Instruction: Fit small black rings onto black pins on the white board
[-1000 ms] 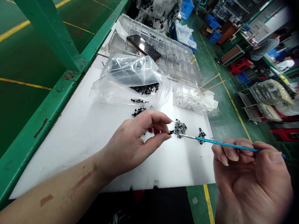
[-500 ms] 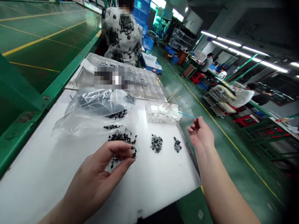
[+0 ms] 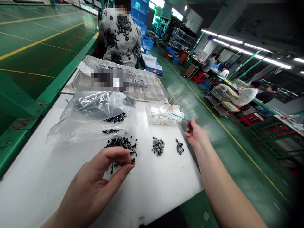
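Note:
My left hand is curled above the white tabletop, thumb and fingertips pinching a small black part. Just behind it lies a loose pile of black branched plastic parts. Between the fingers of my right hand is the end of a thin blue stick. Its far tip reaches over a clear box lined with white material, where two thin wooden sticks stand tilted. In front of the box are a heap of small black and grey rings and a smaller cluster of black parts.
A clear plastic bag with black parts lies at the table's left. Behind it sits a compartmented clear tray. A green metal frame borders the left side. A person in a patterned top is beyond the tray; others sit at right.
My right hand has moved slightly left with the blue stick, whose tip is now further over the box. The left hand keeps its pinch, and the whole view has shifted a little.

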Available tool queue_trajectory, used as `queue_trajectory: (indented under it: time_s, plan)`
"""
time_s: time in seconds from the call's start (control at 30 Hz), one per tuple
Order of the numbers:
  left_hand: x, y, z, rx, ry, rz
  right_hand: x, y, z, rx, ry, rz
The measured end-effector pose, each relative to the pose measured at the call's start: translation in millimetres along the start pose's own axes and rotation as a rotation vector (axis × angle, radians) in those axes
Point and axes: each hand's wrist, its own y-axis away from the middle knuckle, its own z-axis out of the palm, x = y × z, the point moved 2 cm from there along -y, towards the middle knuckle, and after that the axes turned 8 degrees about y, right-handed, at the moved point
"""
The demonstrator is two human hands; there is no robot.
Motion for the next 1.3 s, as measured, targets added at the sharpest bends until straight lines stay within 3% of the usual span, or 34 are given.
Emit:
queue_trajectory:
  time_s: [0.1, 0.2, 0.33, 0.4, 0.53, 0.73, 0.97, 1.1, 1.2, 1.3]
  plan:
    - [2, 1, 0.2, 0.001, 0.003, -0.009, -4, 18, -19, -0.011, 0.143, -0.044]
    - [4, 2, 0.6, -0.012, 0.023, -0.021, -3, 58, -31, -0.014, 0.309, -0.215]
    - [4, 2, 1.0, -0.028, 0.042, -0.021, 13, 122, -14, -0.222, 0.62, -0.456]
    - [3, 2, 0.7, -0.026, 0.041, -0.024, 23, 139, 1, -0.283, 0.756, -0.539]
    - [1, 2, 0.2, -0.035, 0.06, -0.03, 32, 137, 23, -0.276, 0.96, -0.639]
    - [1, 3, 1.8, -0.039, 0.091, -0.021, 34, 134, 32, -0.295, 1.152, -0.709]
    - [4, 2, 4.2, -0.043, 0.127, -0.004, 40, 138, 29, -0.268, 1.136, -0.747]
    - [8, 0, 5.5, -0.054, 0.156, -0.003, 28, 142, 20, -0.264, 1.027, -0.763]
    - [10, -1, 6.2, -0.065, 0.175, -0.003, 8, 162, 12, -0.332, 0.905, -0.747]
    - [11, -1, 7.0, -0.059, 0.185, 0.005, -14, 195, 14, -0.491, 0.621, -0.612]
